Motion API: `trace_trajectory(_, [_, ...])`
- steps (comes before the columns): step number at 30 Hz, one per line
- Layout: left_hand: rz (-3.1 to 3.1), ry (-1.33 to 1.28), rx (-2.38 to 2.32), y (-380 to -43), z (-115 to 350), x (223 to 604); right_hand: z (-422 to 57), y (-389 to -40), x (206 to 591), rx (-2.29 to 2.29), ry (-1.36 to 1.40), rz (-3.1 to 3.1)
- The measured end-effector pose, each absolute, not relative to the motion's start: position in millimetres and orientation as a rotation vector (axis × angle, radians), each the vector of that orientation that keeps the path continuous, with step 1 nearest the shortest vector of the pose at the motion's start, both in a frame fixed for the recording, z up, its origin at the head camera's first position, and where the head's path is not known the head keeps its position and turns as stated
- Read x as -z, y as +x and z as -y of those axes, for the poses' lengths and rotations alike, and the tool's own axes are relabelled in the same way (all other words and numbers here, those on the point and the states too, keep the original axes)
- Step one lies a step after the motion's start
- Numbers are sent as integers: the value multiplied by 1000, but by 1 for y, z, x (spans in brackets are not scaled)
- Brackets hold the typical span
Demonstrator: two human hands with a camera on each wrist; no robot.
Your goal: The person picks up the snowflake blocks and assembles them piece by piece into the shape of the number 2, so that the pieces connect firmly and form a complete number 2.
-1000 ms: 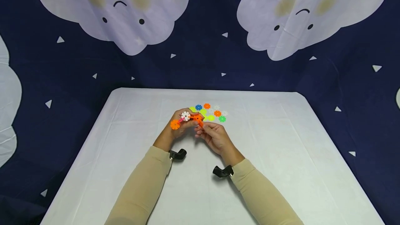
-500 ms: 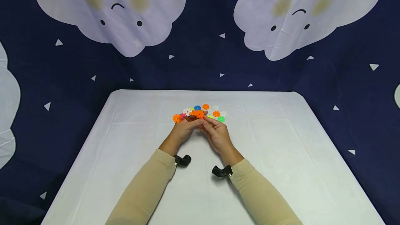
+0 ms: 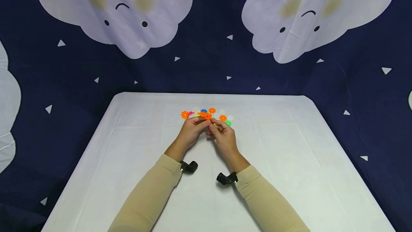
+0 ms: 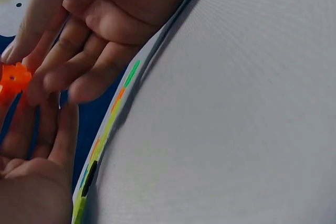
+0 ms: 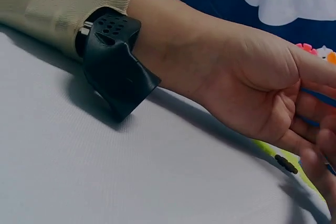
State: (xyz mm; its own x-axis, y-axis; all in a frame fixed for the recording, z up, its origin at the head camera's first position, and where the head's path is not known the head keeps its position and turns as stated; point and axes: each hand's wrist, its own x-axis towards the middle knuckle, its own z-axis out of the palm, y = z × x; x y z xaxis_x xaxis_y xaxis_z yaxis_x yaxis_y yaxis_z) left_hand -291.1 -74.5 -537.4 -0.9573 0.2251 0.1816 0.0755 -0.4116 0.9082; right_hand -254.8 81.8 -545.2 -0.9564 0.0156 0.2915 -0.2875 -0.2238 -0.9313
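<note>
1. While both hands meet over the white table [image 3: 257, 160], they share one bright toy chain [image 3: 207, 116], held up off the table.
2. The left hand [image 3: 190, 131] pinches the chain's orange part between its thumb and finger.
3. The right hand [image 3: 224, 139] pinches there too, its fingertips just beside the other hand's; its spare fingers bend softly.
4. To the left, the chain shows a pink bit [image 3: 191, 113] and an orange end flower [image 3: 185, 115].
5. Past the hands, flat toy flowers lie on the table: a blue flower [image 3: 204, 110], an orange flower [image 3: 212, 110] and a green flower [image 3: 228, 122].
6. Behind everything hangs dark blue cloth [image 3: 209, 63] with big white clouds [image 3: 116, 31].
</note>
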Motion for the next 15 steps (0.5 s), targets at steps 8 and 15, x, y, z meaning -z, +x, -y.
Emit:
trace_trajectory(8, [-1781, 357, -2559, -297, 78, 540, -109, -268, 543, -1482, 227, 2170])
trace_trajectory(15, [-1740, 286, -2603, -297, 77, 538, -134, -279, 545, -990, -30, 2537])
